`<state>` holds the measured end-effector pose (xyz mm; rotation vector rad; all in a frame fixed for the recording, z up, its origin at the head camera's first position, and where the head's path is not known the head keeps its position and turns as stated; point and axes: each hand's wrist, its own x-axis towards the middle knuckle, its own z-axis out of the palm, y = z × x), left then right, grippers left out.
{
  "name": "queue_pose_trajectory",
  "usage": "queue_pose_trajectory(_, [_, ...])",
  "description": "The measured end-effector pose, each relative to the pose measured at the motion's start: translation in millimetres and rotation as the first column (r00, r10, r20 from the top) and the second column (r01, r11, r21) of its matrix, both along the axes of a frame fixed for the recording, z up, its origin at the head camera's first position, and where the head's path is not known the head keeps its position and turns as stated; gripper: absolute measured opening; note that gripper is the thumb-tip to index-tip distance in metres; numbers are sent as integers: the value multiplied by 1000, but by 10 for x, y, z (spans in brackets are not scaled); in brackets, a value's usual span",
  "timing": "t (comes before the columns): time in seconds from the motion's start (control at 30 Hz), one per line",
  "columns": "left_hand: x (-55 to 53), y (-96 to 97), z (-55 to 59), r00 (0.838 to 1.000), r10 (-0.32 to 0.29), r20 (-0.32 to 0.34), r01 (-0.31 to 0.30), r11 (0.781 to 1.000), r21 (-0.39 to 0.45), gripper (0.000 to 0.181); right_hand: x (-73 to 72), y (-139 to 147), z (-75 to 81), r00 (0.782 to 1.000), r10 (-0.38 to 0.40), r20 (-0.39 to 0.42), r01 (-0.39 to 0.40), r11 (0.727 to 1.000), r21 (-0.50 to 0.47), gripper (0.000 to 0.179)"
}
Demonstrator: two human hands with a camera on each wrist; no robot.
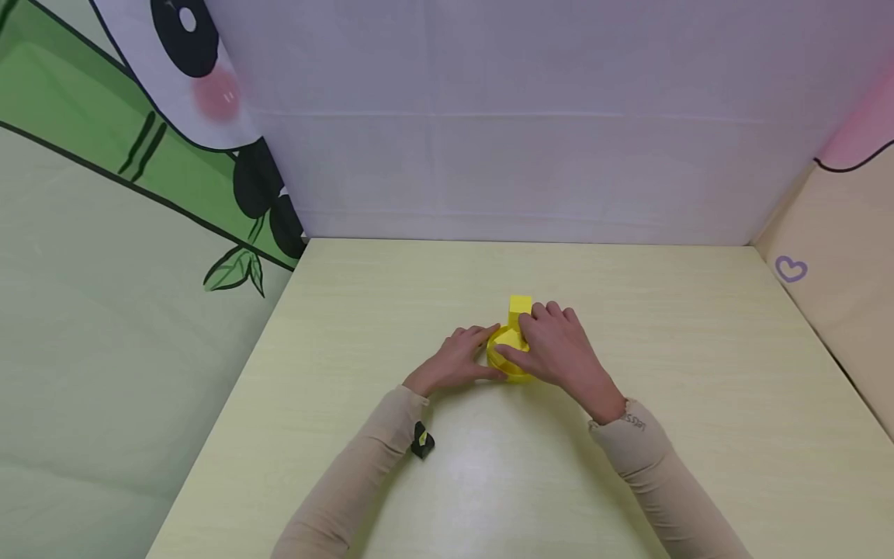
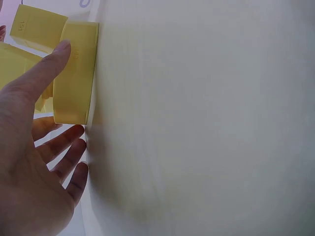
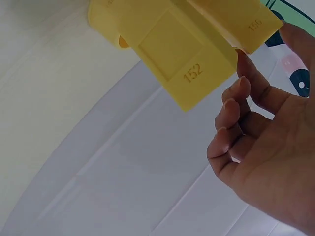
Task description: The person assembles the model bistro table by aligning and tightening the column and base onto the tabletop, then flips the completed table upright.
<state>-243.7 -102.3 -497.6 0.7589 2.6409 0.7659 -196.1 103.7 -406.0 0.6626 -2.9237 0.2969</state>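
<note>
A round yellow plastic base [image 1: 494,365] with a raised rim sits on the table, numbered on its side. My left hand [image 1: 455,362] holds it from the left, the thumb [image 2: 47,69] against its side wall and the fingers around the far side. A yellow block [image 1: 520,306] marked 152 in the right wrist view stands up at the base's back edge. Another yellow block [image 3: 246,22], marked 156, is above the base, and my right hand [image 1: 562,349] pinches it between thumb and index finger. The right hand's other fingers are curled. Where the second block meets the base is hidden.
The pale wood-grain table [image 1: 335,326] reaches back to a lilac cloth wall [image 1: 517,171]. Printed cloth panels flank it, a green one [image 1: 105,326] on the left and a beige one [image 1: 852,272] on the right. A small black item [image 1: 422,440] shows beside the left cuff.
</note>
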Motion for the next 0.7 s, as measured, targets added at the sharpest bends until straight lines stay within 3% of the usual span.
queue_pose_trajectory(0.37, [-22, -7, -29, 1000, 1, -15, -1, 1000, 6, 93, 6, 60, 10, 992, 126, 22, -125, 991, -45, 46])
queue_pose_trajectory(0.47, [-25, -4, -31, 1000, -5, -23, 5, 1000, -2, 92, 13, 52, -7, 992, 126, 0, -126, 991, -41, 53])
queue_pose_trajectory(0.7, [-12, -3, -25, 1000, 1, -12, 0, 1000, 8, 92, 25, 19, -54, 993, 117, -28, -118, 992, -36, 42])
